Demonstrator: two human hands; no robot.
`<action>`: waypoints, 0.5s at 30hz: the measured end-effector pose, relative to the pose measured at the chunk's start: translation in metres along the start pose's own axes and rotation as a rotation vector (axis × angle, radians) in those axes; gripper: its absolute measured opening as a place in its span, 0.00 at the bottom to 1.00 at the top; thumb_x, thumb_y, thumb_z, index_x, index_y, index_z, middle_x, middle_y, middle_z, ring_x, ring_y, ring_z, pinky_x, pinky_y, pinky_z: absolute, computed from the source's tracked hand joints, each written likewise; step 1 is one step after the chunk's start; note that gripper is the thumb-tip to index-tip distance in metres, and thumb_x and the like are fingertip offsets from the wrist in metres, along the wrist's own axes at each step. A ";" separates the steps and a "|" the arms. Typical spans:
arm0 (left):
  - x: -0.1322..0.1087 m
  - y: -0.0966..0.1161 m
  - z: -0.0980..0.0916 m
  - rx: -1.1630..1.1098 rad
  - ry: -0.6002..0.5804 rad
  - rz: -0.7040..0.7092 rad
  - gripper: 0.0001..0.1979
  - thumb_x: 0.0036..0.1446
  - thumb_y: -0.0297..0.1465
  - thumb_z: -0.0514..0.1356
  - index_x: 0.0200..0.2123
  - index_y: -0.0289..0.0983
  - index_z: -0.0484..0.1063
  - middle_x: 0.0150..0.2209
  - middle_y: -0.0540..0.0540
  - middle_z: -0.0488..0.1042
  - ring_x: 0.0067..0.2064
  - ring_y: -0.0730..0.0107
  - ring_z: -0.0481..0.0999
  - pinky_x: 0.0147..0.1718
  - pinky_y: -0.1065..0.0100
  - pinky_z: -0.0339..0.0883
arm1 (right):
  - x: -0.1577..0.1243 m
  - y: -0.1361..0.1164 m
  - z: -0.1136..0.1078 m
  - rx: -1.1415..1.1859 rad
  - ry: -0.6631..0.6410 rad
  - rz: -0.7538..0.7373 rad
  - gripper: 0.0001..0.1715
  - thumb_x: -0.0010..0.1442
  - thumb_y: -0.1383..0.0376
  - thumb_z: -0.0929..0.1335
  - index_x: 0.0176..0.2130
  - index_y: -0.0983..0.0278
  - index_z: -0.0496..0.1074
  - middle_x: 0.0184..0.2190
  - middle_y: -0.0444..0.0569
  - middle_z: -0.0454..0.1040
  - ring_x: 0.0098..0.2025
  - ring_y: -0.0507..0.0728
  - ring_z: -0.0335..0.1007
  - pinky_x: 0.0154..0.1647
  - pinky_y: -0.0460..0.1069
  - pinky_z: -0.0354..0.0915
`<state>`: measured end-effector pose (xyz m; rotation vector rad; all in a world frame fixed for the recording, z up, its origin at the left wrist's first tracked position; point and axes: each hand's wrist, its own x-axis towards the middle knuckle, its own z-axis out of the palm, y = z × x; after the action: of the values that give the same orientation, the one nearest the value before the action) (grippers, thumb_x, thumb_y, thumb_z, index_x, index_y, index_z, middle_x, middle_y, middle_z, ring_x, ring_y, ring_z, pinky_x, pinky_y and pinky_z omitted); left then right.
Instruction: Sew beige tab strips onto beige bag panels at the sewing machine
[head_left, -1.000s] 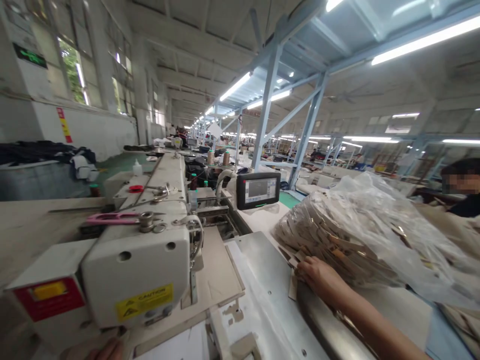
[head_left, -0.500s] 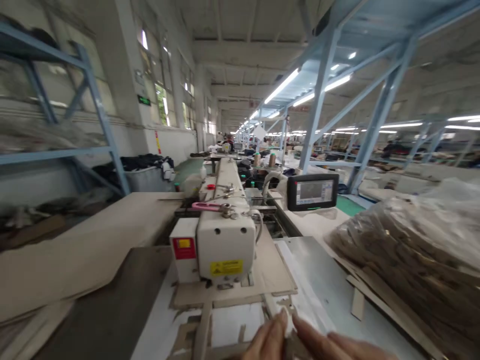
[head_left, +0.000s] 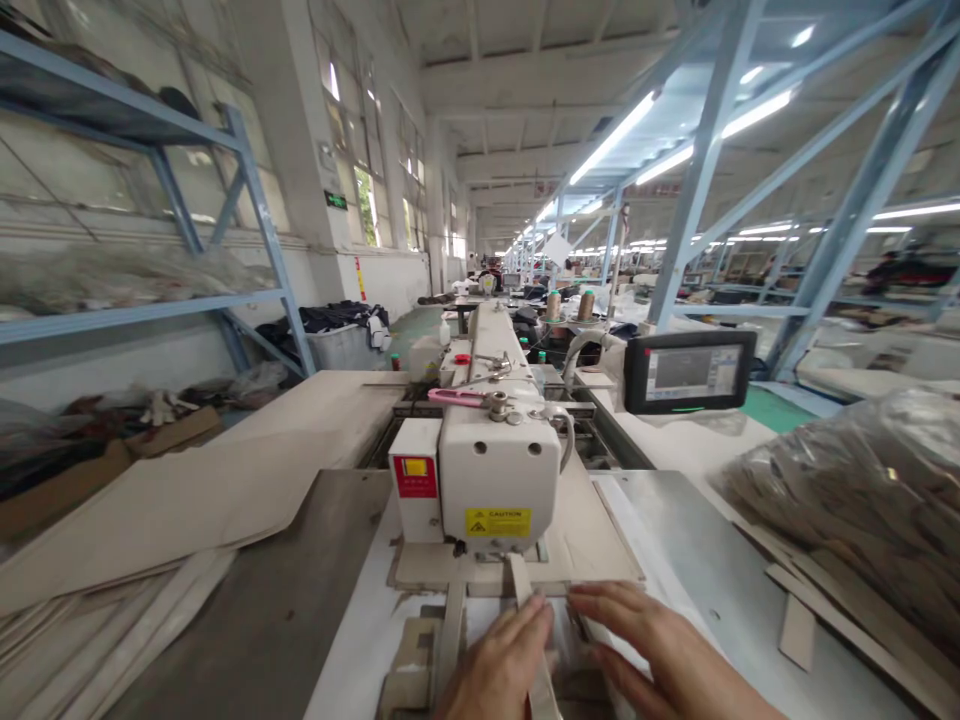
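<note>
Beige strip [head_left: 520, 580] runs under the left hand [head_left: 502, 658], far end just ahead of the fingers, at the machine [head_left: 499, 465]. Left fingers pressed together over it; can't tell if pinching. Right hand [head_left: 652, 640] beside, thumb spread from fingers. Best: press strip flat, straight; fingers clear of machine. Screen [head_left: 691, 372] beyond right fingers.

A white machine head [head_left: 499, 465] blocks the middle; a bulky plastic-wrapped bundle [head_left: 862, 490] obstructs the right. At left, the metal surface [head_left: 285, 600] offers passage between machine and stacked sheets [head_left: 187, 480].
</note>
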<state>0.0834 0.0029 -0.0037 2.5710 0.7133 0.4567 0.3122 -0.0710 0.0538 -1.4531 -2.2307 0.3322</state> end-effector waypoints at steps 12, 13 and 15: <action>-0.008 -0.012 0.014 0.011 0.070 -0.028 0.23 0.61 0.21 0.61 0.59 0.40 0.70 0.60 0.46 0.75 0.57 0.60 0.75 0.56 0.67 0.71 | 0.071 0.038 0.049 0.034 0.085 -0.018 0.17 0.65 0.69 0.64 0.50 0.63 0.78 0.47 0.55 0.79 0.50 0.62 0.72 0.53 0.57 0.70; -0.010 -0.015 0.019 0.062 0.089 -0.019 0.22 0.62 0.21 0.61 0.58 0.41 0.71 0.59 0.46 0.76 0.55 0.59 0.77 0.54 0.67 0.73 | 0.077 0.039 0.054 0.027 0.106 0.011 0.15 0.64 0.68 0.66 0.48 0.62 0.78 0.46 0.54 0.78 0.50 0.63 0.72 0.52 0.58 0.70; -0.014 -0.020 0.027 0.149 0.118 0.004 0.20 0.62 0.22 0.62 0.56 0.40 0.71 0.57 0.46 0.77 0.53 0.59 0.79 0.51 0.68 0.75 | 0.087 0.038 0.065 0.006 0.147 0.063 0.11 0.60 0.67 0.70 0.44 0.60 0.79 0.46 0.53 0.78 0.51 0.64 0.70 0.54 0.59 0.67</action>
<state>0.0751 0.0025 -0.0391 2.7027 0.8108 0.5804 0.2810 0.0267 0.0023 -1.4974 -2.0694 0.2440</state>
